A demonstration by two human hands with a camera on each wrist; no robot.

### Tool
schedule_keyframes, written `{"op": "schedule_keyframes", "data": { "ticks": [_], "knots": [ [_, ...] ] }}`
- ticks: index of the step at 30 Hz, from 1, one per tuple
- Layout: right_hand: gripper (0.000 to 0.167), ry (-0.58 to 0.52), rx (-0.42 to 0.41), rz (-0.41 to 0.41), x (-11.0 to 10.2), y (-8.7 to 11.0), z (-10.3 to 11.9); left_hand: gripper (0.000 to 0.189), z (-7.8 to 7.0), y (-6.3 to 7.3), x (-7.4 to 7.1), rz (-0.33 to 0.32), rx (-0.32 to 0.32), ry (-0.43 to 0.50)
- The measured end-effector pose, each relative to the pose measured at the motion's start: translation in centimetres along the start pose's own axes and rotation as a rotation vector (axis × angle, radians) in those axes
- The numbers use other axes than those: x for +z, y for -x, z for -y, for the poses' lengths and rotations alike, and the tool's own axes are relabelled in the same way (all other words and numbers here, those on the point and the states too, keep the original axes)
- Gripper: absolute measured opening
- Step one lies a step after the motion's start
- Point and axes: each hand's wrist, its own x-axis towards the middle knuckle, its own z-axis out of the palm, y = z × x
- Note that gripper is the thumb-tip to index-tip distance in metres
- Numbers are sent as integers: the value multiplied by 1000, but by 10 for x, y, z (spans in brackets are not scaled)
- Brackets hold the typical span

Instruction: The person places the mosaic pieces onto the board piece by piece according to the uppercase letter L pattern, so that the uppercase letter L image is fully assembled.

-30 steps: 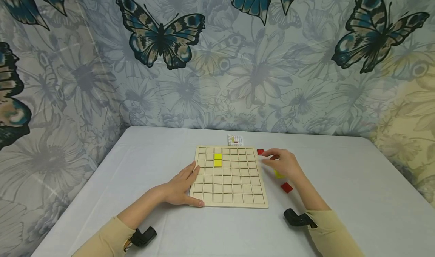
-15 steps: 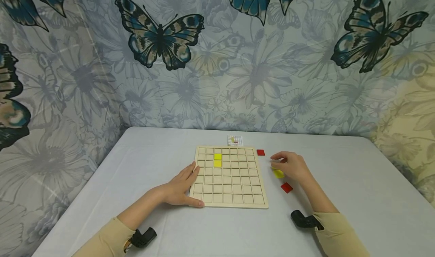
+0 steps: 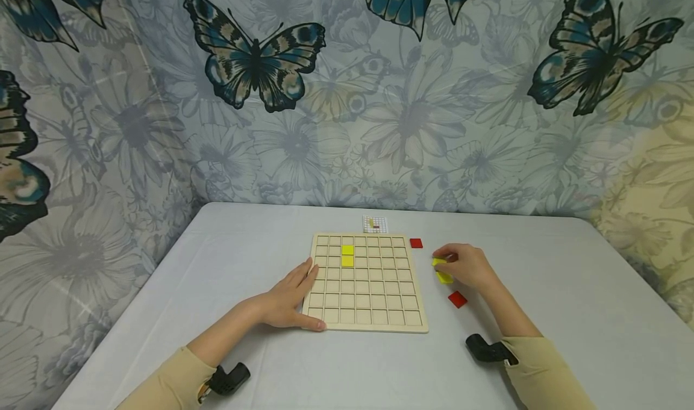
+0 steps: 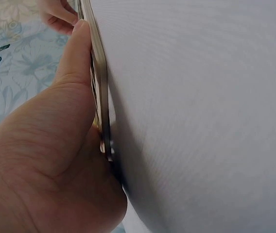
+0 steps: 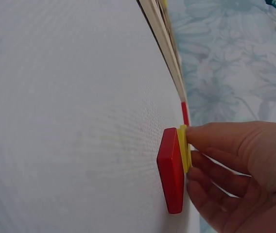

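My left hand (image 3: 290, 298) rests on the left edge of the wooden grid board (image 3: 379, 301), fingers fairly straight along its side and thumb (image 4: 75, 53) at the near corner. Two yellow square tiles (image 3: 347, 255) sit one below the other in the board's grid. To the right of the board, my right hand (image 3: 467, 267) pinches a yellow tile (image 3: 438, 261) between thumb and fingers, low over the table. Another yellow tile (image 3: 444, 277) lies just below the fingers. Nearer to me is a red tile (image 3: 458, 300), which partly hides the yellow ones (image 5: 183, 148) in the right wrist view.
A second red tile (image 3: 415, 243) lies by the board's far right corner. Behind the board is a small card (image 3: 375, 224) printed with a coloured grid. The white-covered table (image 3: 260, 235) meets a butterfly-patterned wall covering (image 3: 412, 145) at the back.
My right hand has drawn back to the right from the far red tile, which stays by the board. Its fingers have come down to the yellow tiles. My left hand has kept still.
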Motion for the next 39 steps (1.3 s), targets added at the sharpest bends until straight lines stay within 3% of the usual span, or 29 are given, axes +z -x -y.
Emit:
{"op": "schedule_keyframes", "data": {
  "ticks": [39],
  "knots": [
    [30,-25,-55,-44,4,0,6,117,2,0,1,-3,-1,-14]
  ]
}}
